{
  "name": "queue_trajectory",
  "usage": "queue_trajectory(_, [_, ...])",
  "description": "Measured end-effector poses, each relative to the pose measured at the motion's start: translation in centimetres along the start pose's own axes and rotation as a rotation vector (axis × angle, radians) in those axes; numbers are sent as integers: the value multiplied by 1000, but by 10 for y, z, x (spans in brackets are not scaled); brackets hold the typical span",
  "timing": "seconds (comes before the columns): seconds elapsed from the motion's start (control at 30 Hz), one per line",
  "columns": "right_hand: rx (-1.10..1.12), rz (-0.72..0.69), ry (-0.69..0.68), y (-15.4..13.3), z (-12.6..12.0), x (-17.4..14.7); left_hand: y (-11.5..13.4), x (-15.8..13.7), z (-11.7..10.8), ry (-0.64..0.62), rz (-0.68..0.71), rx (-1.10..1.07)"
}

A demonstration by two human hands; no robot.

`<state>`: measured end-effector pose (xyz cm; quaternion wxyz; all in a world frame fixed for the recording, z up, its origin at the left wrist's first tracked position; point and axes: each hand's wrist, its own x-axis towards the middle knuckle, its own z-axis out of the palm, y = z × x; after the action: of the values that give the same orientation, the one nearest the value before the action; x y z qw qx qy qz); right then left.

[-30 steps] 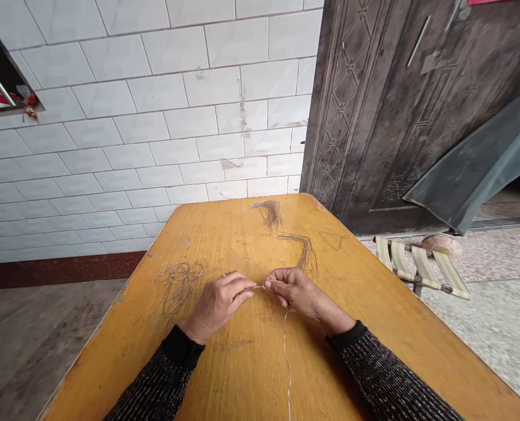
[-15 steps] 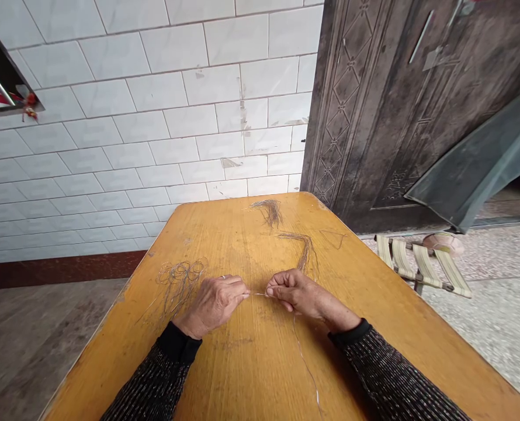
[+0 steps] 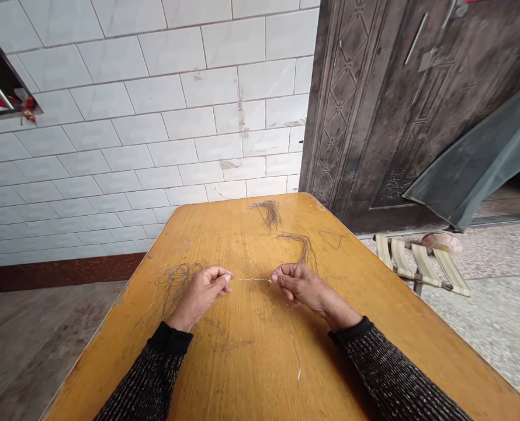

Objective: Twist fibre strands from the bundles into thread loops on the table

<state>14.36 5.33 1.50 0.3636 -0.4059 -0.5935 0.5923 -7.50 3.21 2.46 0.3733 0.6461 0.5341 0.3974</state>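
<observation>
My right hand (image 3: 299,286) pinches a thin silvery wire (image 3: 255,279) between thumb and fingers. A short straight piece sticks out to the left, and a longer, slightly wavy tail (image 3: 295,354) hangs below the hand toward the near part of the table. My left hand (image 3: 203,292) has its thumb and fingertips pressed together just left of the wire's free end, with a small gap between. Nothing shows in its fingers. Close behind the left hand lies a pile of looped wires (image 3: 174,280). Beyond the right hand is a bundle of bent wires (image 3: 301,245).
The wooden table (image 3: 242,374) stands against a white tiled wall (image 3: 167,117). Another wire bundle (image 3: 269,211) lies near its far edge, with a triangular bent wire (image 3: 332,238) to the right. A strap-seated stool (image 3: 418,263) and a dark door (image 3: 382,117) are at right.
My left hand has come off the wire, moving left and slightly up, its thumb now turned upward. The wire's end shows free. My right hand keeps its pinch, and the tail has shifted up.
</observation>
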Motion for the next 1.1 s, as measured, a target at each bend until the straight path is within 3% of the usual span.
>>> queue_trajectory(0.1, [82,2,5,1,5,0,0,-2,14,-29,-84,-241])
queue_trajectory(0.37, [177,23,-53,5,15,1,4,-4,26,-6,-39,-515])
queue_trajectory(0.63, [182,29,-93,2,18,-3,-2,-4,28,-44,75,-567])
queue_trajectory(0.77, [188,5,-77,0,18,-3,-4,-2,31,33,138,-624])
queue_trajectory(1.1, [148,-36,-19,-3,19,-2,-3,-1,35,179,148,-628])
